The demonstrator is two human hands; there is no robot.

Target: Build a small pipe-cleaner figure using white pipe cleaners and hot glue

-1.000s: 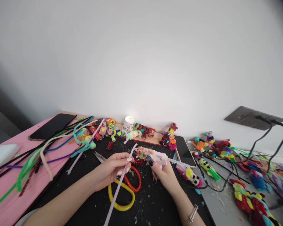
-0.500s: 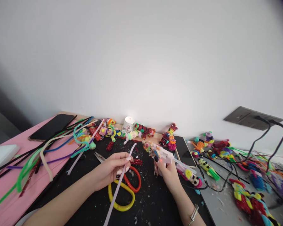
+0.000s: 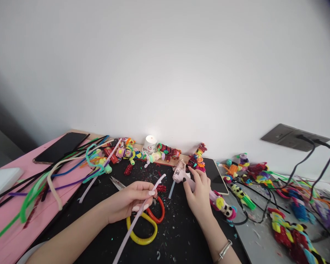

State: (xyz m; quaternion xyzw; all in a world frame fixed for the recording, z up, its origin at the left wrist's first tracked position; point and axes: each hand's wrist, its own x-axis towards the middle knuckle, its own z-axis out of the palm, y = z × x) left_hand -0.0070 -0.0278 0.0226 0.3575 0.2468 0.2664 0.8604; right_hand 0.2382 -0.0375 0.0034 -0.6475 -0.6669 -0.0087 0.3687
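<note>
My left hand (image 3: 132,201) is closed in a pinch on a pale lilac pipe cleaner (image 3: 126,234), which runs from the lower edge up past my fingertips. My right hand (image 3: 199,192) lies over the handle of a pink glue gun (image 3: 179,172) that rests on the black mat (image 3: 176,234), thumb and fingers loosely round it. A clear glue stick (image 3: 171,189) pokes out of the gun toward me. A bracelet sits on my right wrist.
Yellow-and-red scissors (image 3: 147,225) lie under my left hand, small snips (image 3: 116,182) beside them. Loose pipe cleaners (image 3: 44,179) and a phone (image 3: 61,146) lie on the pink board. Pipe-cleaner figures (image 3: 291,231) crowd the right; a tablet (image 3: 217,176), white cup (image 3: 150,143), wall socket (image 3: 295,137) with cables.
My right hand carried the glue gun away from the pipe cleaner's tip, moved right and back, and laid it down on the mat. My left hand tilted the pipe cleaner slightly rightward.
</note>
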